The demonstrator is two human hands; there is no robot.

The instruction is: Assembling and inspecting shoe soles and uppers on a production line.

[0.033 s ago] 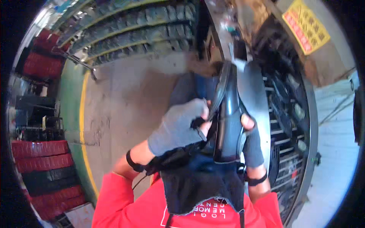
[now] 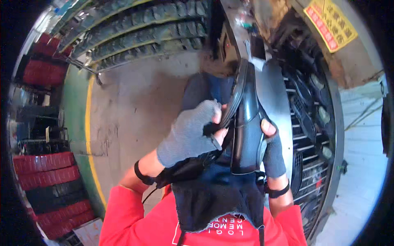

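A glossy black leather shoe (image 2: pixel 247 141) stands lengthwise before my body, toe end pointing away. My right hand (image 2: pixel 273 153), in a grey fingerless glove, wraps its right side, with the thumb over the edge. A dark sole (image 2: pixel 235 97) runs along the left of the shoe. The two lie close together at the far end, and a dark gap parts them nearer to me. My left hand (image 2: pixel 188 133), gloved alike, pinches the near part of this sole between thumb and fingers. Whether sole and shoe are joined at the far end I cannot tell.
On my right a metal rack (image 2: pixel 316 180) carries several dark soles and shoes, beside a grey metal surface (image 2: pixel 276 96). Shelves (image 2: pixel 152 41) full of shoes stand at the far left. Red crates (image 2: pixel 47 166) are stacked at the left, past a yellow floor line (image 2: pixel 88 123).
Both hands keep their grip. The shoe and sole have shifted slightly toward the far side, and my left hand a little leftward. The surroundings have shifted slightly in the view.
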